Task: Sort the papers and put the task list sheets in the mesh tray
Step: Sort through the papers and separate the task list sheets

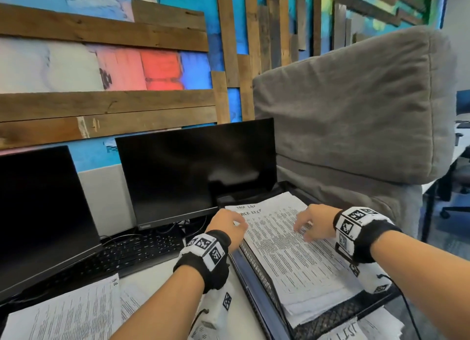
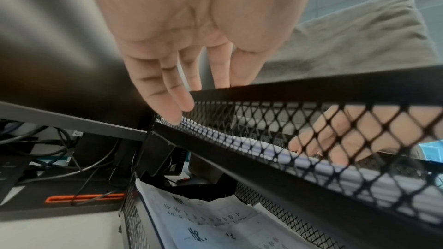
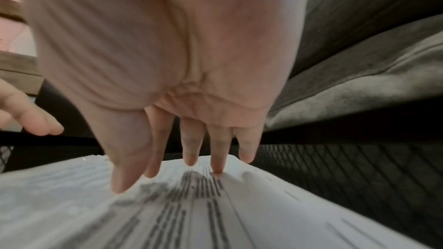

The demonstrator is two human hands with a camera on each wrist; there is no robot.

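Against a painted plank wall, both open hands, left hand (image 1: 230,227) and right hand (image 1: 314,222), settle printed white task list sheets (image 1: 287,248) into the black mesh tray (image 1: 256,271); next, fetch desk papers (image 1: 63,314)

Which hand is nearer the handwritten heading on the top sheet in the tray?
Left. The left hand sits right beside the heading; the right hand rests farther down the sheet.
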